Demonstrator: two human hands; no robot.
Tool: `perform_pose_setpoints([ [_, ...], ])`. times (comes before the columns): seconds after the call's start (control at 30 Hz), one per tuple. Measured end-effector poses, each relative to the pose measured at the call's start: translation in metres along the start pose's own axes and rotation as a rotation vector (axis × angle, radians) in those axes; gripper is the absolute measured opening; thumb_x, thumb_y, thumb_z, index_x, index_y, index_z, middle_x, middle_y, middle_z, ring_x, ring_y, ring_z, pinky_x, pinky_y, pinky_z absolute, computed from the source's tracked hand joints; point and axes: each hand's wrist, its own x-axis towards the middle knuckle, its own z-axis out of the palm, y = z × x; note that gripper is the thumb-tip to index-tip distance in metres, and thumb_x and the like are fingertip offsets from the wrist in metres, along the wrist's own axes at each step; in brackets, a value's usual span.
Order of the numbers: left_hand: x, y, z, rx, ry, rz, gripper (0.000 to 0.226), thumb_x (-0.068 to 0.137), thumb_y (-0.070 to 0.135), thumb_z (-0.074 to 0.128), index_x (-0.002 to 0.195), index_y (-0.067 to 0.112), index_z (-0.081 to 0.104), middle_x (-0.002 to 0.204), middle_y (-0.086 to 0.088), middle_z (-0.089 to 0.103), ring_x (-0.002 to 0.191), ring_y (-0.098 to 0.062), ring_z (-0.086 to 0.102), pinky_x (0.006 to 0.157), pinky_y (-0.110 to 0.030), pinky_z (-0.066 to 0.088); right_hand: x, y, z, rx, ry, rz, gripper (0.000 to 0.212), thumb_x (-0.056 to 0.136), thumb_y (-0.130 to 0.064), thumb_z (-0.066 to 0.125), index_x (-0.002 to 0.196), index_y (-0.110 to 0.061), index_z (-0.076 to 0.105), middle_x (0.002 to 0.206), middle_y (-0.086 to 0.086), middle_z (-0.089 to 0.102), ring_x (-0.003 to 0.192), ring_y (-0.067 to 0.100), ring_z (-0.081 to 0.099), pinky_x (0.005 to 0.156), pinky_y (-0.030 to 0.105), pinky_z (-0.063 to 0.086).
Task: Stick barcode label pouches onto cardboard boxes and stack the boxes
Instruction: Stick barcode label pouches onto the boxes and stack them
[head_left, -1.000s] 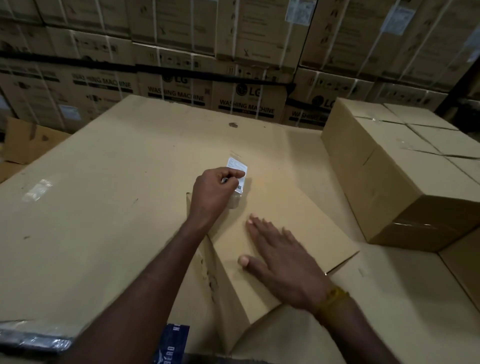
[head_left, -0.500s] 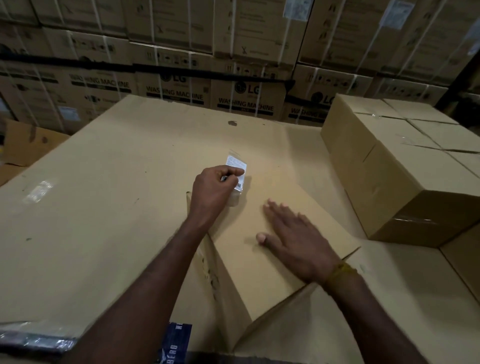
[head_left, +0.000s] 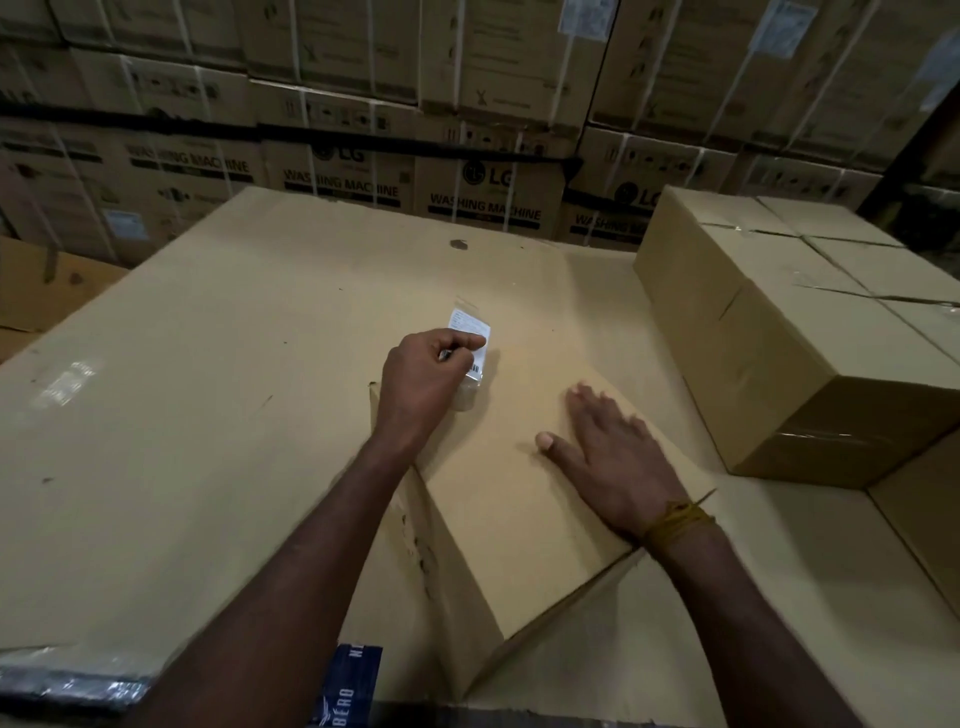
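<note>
Cardboard worktop | washing-machine cartons behind | left hand pinches pouch | right hand flat on box

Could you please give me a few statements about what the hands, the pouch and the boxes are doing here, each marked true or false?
1. The left hand pinches the label pouch. True.
2. The right hand is curled into a fist. False: it lies flat, fingers straight, on top of the near box.
3. The pouch is held at the far left corner of the near box. True.
4. The box stack stands to the left of the hands. False: it stands to the right.
5. A yellow thread band is on the right wrist. True.
</note>
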Motion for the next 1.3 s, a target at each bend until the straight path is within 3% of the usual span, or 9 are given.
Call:
perform_pose_setpoints([
  [0.07,0.000,0.000,0.000,-0.004,0.003,-0.012,0.033,0.085,0.009,0.057,0.096,0.028,0.081,0.087,0.023,0.073,0.079,-0.014,0.068,0.070,-0.035,0.053,-0.002,0.001,-0.003,0.037,0.007,0.065,0.085,0.091,-0.072,0.013,0.159,-0.022,0.002,0.166,0.002,-0.010,0.153,0.019,-0.005,0.124,0.042,0.003],
  [0.17,0.000,0.002,0.000,-0.017,0.005,-0.012,0.032,0.085,0.009,0.057,0.096,0.027,0.081,0.085,0.026,0.071,0.079,-0.010,0.068,0.070,-0.034,0.054,-0.035,-0.027,-0.001,0.110,-0.034,-0.227,0.077,0.094,-0.069,0.018,0.158,-0.032,-0.002,0.162,-0.010,-0.020,0.150,0.008,-0.014,0.123,0.035,-0.003],
  [0.27,0.001,0.003,0.000,-0.014,-0.002,-0.006,0.032,0.085,0.009,0.057,0.095,0.028,0.080,0.083,0.028,0.070,0.078,-0.007,0.068,0.069,-0.029,0.052,-0.049,-0.039,0.011,0.028,-0.109,-0.435,0.088,0.079,-0.079,-0.002,0.156,-0.039,-0.005,0.158,-0.021,-0.021,0.148,0.003,-0.018,0.120,0.029,-0.009],
  [0.47,-0.002,0.003,0.000,-0.017,-0.010,-0.019,0.032,0.085,0.010,0.057,0.095,0.030,0.080,0.086,0.026,0.071,0.078,-0.005,0.067,0.066,-0.025,0.048,-0.016,-0.002,-0.003,0.038,-0.013,0.038,0.088,0.087,-0.071,0.007,0.159,-0.021,0.000,0.166,-0.003,-0.008,0.153,0.015,-0.003,0.124,0.037,0.003],
  [0.67,-0.001,0.003,0.000,-0.037,-0.011,-0.017,0.032,0.085,0.009,0.058,0.095,0.029,0.080,0.084,0.026,0.071,0.077,-0.006,0.068,0.065,-0.024,0.049,-0.083,-0.029,0.012,0.019,-0.150,-0.410,0.087,0.074,-0.082,-0.013,0.151,-0.043,-0.019,0.153,-0.028,-0.032,0.142,-0.005,-0.029,0.118,0.024,-0.016],
  [0.87,-0.002,0.003,-0.001,-0.015,-0.028,-0.020,0.032,0.085,0.010,0.057,0.095,0.029,0.080,0.086,0.026,0.071,0.074,-0.002,0.066,0.060,-0.017,0.044,-0.013,0.032,-0.012,0.081,0.041,0.192,0.101,0.077,-0.082,-0.002,0.158,-0.023,0.008,0.167,-0.001,-0.001,0.153,0.019,-0.001,0.124,0.044,0.002],
  [1.03,-0.001,0.006,0.001,0.002,-0.013,-0.006,0.032,0.085,0.009,0.058,0.094,0.030,0.080,0.089,0.020,0.073,0.081,-0.003,0.066,0.064,-0.021,0.046,-0.040,-0.029,-0.011,0.172,-0.039,-0.400,0.093,0.080,-0.085,0.002,0.157,-0.034,0.012,0.164,-0.012,-0.007,0.150,0.006,-0.009,0.120,0.028,-0.003],
  [1.13,0.000,0.004,0.001,0.011,-0.010,-0.001,0.032,0.084,0.009,0.058,0.094,0.030,0.081,0.084,0.021,0.071,0.081,-0.008,0.067,0.069,-0.029,0.050,-0.025,-0.037,0.001,0.150,-0.140,-0.600,0.064,0.097,-0.066,0.023,0.155,-0.039,0.021,0.164,-0.013,0.005,0.151,0.005,-0.001,0.120,0.029,0.000],
  [1.3,-0.002,0.004,0.000,0.007,-0.025,-0.013,0.032,0.085,0.010,0.058,0.095,0.031,0.080,0.083,0.024,0.071,0.079,-0.010,0.066,0.068,-0.032,0.050,0.039,0.006,-0.007,-0.004,0.064,0.008,0.064,0.099,-0.063,0.026,0.155,-0.032,0.024,0.165,0.000,0.015,0.149,0.027,0.017,0.119,0.047,0.018],
])
